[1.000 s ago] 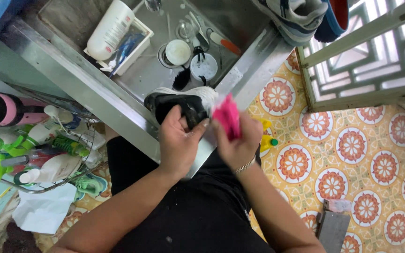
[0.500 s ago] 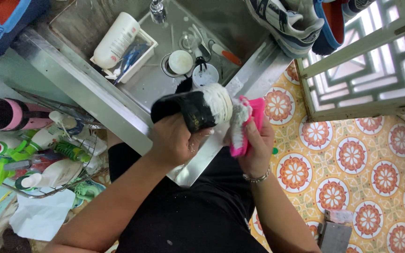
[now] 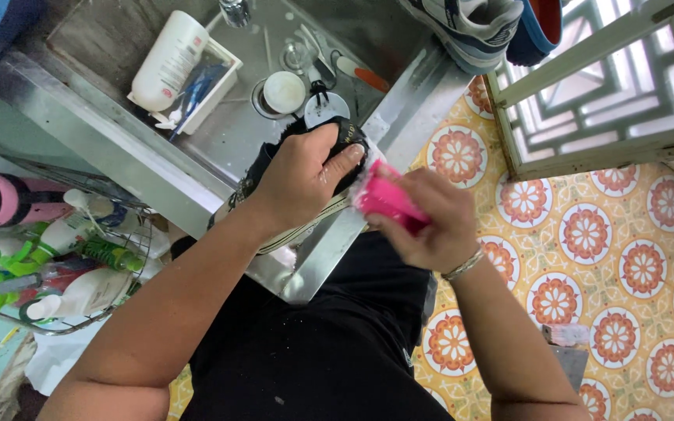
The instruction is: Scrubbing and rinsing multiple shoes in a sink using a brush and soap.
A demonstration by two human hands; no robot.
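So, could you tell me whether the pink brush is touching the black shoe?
Touching. The head view shows the right hand pressing the pink brush against the pale edge of the black shoe, with no gap, while the left hand grips the shoe.

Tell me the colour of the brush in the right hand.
Bright pink brush; the head view shows it in the right hand.

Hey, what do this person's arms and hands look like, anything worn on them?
Both forearms are bare, with no sleeves or gloves in view. The right hand has a thin silver-coloured bracelet at the wrist. The left hand wears nothing visible.
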